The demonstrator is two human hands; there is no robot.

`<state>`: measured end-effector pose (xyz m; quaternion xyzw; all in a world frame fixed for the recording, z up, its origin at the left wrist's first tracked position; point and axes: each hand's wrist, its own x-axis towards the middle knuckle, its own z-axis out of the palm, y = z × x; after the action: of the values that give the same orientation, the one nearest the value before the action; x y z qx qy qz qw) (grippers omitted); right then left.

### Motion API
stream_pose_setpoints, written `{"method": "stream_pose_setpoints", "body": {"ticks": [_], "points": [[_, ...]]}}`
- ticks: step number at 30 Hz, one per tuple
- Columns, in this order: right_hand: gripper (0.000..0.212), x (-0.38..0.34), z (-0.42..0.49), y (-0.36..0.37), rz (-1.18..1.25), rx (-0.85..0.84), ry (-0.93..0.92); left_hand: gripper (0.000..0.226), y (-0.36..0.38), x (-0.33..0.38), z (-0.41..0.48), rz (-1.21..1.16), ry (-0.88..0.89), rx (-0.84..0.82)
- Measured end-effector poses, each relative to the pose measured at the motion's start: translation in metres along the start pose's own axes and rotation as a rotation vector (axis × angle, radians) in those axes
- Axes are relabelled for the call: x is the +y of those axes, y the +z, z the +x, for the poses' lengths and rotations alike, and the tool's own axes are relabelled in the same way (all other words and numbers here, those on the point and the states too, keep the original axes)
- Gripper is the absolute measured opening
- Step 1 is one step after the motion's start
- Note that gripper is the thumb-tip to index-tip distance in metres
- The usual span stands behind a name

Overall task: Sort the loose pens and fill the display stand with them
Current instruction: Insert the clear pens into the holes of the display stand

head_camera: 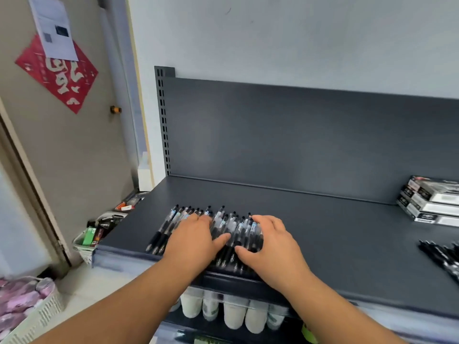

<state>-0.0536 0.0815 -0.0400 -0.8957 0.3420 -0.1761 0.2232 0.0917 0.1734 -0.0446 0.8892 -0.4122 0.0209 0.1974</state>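
Dark grey metal shelf [335, 234], top tier, shop corner. Under its front lip, on the tier below: a row of white cups [233, 316]. Both hands lie palm-down on the loose pens [232, 227], which sit side by side in a row at the front edge, touching each other. Left hand [193, 240]: fingers straight, slightly apart, pressing flat, clamped on nothing. Right hand [270, 242]: same, thumbs pointing at each other. The pens' long axis runs front to back, slightly slanted, with dark grips toward the person and clickers toward the back panel [298, 135]. Uncovered pens stick out left of the left hand, so that hand is nearer to them (my read: aligning step, filling not yet begun). Second pile of pens [442, 256] at the right edge, well apart, right hand nearer. Stacked boxes [432, 202] far right by the panel, closed, contents unseen. No separate stand in view. On the floor to the left, a basket [83, 249] holds small bottles and a green pack
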Motion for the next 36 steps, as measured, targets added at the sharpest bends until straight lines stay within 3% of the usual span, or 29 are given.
{"method": "stream_pose_setpoints", "body": {"ticks": [10, 20, 28, 33, 36], "points": [[0.065, -0.006, 0.000, 0.007, 0.053, 0.048, -0.014, 0.039, -0.003, 0.005, 0.007, 0.036, 0.021, 0.006], [0.047, 0.002, 0.007, 0.008, 0.151, 0.177, 0.023, 0.020, -0.004, 0.004, 0.004, -0.101, 0.062, 0.081], [0.040, -0.012, 0.007, -0.006, 0.488, 0.280, 0.087, 0.012, -0.015, 0.022, 0.011, -0.557, 0.050, 0.006], [0.038, -0.022, 0.009, -0.004, 0.598, 0.260, 0.105, 0.020, -0.021, 0.035, 0.011, -0.912, -0.066, -0.137], [0.039, -0.022, 0.009, -0.004, 0.706, 0.245, 0.136, 0.028, -0.020, 0.035, 0.014, -1.005, -0.096, -0.206]]}}
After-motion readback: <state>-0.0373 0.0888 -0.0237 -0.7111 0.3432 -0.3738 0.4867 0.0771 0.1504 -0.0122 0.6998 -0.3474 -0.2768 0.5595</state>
